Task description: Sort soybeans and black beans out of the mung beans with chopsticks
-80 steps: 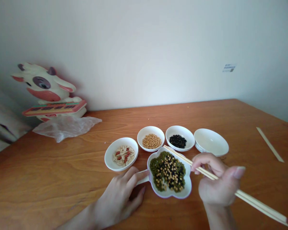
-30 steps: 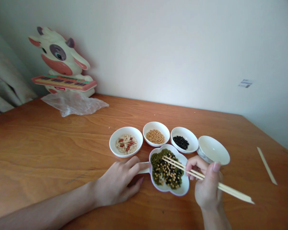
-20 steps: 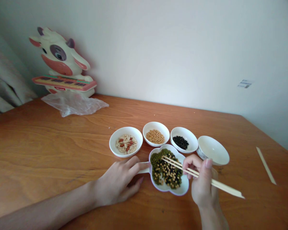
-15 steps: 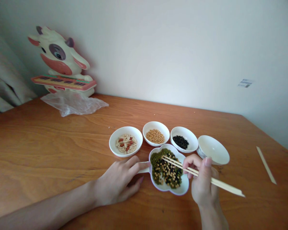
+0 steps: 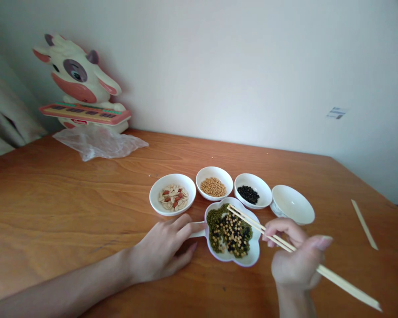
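My left hand (image 5: 166, 248) is closed on the short handle of a white flower-shaped dish (image 5: 254, 256), with its fingers over the top. Green mung beans, black beans and yellow soybeans lie mixed in the dish (image 5: 234, 232). My right hand (image 5: 295, 254) holds a pair of wooden chopsticks (image 5: 348, 287), their tips close together over the upper part of the beans. Whether a bean is between the tips I cannot tell. Behind the dish are bowls of peanuts and pale seeds (image 5: 155, 201), soybeans (image 5: 214, 171) and black beans (image 5: 263, 191), plus an empty bowl (image 5: 293, 205).
On the right of the wooden table (image 5: 86, 207) lies a pale wooden strip (image 5: 364, 224). A cow-shaped toy keyboard (image 5: 82, 88) stands at the back left against the wall, with a clear plastic bag (image 5: 102, 143) before it. A few crumbs dot the table's far part.
My right hand has shifted right and its thumb has lifted, while the chopsticks have slid with it and their tips moved slightly up and right. My left hand stays on the handle.
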The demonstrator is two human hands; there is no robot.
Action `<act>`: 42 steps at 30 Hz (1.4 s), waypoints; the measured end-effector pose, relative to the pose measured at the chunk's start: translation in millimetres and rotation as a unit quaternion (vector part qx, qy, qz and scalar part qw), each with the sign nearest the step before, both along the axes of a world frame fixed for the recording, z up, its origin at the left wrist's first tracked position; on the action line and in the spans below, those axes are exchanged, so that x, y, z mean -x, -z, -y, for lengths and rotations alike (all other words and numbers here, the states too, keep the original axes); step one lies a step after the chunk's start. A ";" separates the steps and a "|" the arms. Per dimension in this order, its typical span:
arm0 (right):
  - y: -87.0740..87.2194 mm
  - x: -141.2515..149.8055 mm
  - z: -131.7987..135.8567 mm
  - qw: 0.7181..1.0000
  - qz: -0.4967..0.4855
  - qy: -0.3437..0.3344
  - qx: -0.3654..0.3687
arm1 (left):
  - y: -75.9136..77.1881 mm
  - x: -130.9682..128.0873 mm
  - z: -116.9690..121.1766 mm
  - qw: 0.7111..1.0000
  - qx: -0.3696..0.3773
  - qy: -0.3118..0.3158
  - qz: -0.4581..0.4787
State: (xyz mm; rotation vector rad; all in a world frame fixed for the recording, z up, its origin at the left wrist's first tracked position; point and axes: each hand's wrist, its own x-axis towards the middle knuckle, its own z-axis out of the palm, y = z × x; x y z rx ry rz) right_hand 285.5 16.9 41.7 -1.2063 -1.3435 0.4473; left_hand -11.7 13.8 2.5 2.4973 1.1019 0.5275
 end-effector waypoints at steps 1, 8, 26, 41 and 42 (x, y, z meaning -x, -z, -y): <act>-1.7 1.6 0.3 1.000 -0.012 0.019 -0.013 | -0.1 -0.3 -0.1 1.000 -0.002 0.000 0.001; -4.1 17.9 -2.3 0.993 -0.060 0.047 -0.089 | -1.3 -1.6 -0.7 1.000 0.008 -0.003 0.009; 7.2 40.1 -8.6 0.997 -0.048 0.029 0.045 | 2.3 -0.4 0.0 1.000 0.011 -0.002 0.011; -7.1 36.2 5.3 0.995 -0.043 -0.001 0.090 | 2.2 -0.1 1.2 1.000 0.002 -0.006 0.001; -8.2 34.9 7.1 0.995 -0.037 -0.001 0.088 | 2.2 -0.1 1.0 1.000 0.002 -0.006 0.001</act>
